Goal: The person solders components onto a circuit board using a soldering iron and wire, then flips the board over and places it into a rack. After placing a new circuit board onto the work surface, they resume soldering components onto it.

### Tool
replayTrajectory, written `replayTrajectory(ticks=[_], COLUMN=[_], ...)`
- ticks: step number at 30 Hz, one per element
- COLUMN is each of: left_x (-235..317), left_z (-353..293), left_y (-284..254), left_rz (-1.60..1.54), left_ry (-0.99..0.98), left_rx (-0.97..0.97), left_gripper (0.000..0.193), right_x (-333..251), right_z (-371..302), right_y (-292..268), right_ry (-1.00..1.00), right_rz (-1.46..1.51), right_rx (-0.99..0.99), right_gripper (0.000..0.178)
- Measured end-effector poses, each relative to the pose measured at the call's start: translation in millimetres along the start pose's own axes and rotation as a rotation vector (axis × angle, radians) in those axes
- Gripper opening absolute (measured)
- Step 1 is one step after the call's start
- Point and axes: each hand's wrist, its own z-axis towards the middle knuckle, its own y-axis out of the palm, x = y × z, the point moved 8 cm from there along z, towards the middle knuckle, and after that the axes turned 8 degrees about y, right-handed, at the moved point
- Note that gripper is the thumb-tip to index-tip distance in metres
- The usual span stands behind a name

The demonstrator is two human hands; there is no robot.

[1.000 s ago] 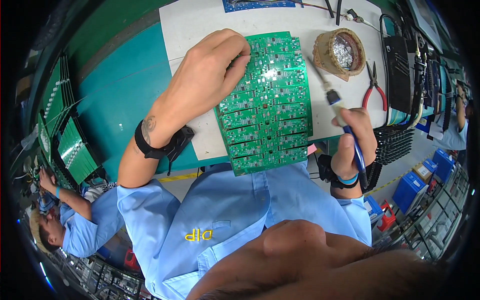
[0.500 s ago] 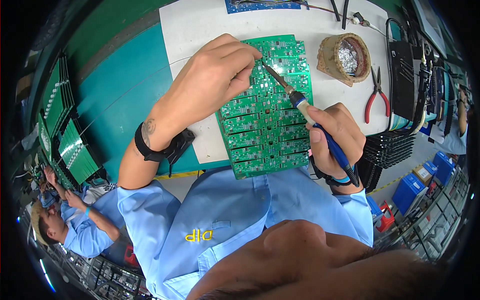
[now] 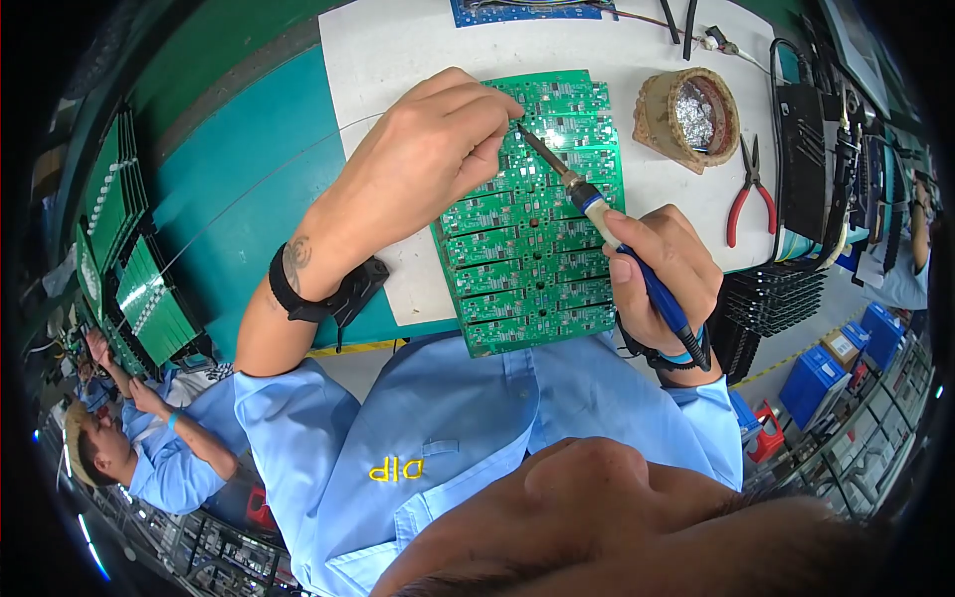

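A second ago the soldering iron point(image 3: 585, 197) points just right of the green circuit-board panel point(image 3: 527, 261); now its tip is at the panel's upper part, close by our left hand point(image 3: 423, 164), so soldering seems under way there. Our right hand point(image 3: 674, 274) pinches the iron between thumb and fingers; our left fingers bend together on the thin wire point(image 3: 338, 130), the pinch itself hidden. That hand covers the panel's upper left edge; a tan pot point(image 3: 654, 111) and red-handled pliers point(image 3: 752, 175) sit farther right

Glossy circuit board point(image 3: 557, 244), metal soldering tip point(image 3: 546, 153), rough pot point(image 3: 654, 117)
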Motion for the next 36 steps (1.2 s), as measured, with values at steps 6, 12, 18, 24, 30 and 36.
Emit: replayTrajectory(ticks=[6,12,18,24,30,36], left_x=[-1.3,-2.0,-2.3,-2.2,1.0,0.8], left_z=[-0.4,0.6,0.4,1.6,2.5,2.0], left_y=[0.8,2.6,4.0,5.4,5.9,6.2], left_rz=[-0.007,-0.004,0.007,0.026,0.037,0.035], left_ry=[0.002,-0.009,-0.003,0.008,0.033,0.040], left_rx=[0.002,-0.004,0.001,-0.005,-0.025,-0.012], left_gripper=[0.021,0.022,0.021,0.018,0.016,0.015], right_x=[-1.2,-1.7,-3.2,-5.3,-6.3,-8.5], right_z=[0.3,0.0,1.4,3.8,3.4,4.5], right_y=[0.4,1.5,1.4,1.4,0.5,-0.9], right_ry=[0.000,-0.017,-0.007,-0.007,-0.007,-0.008], right_rz=[-0.013,-0.028,-0.046,-0.047,-0.053,-0.046], right_rx=[-0.005,0.001,-0.022,-0.031,-0.028,-0.021], right_gripper=[0.030,0.032,0.034,0.034,0.033,0.031])
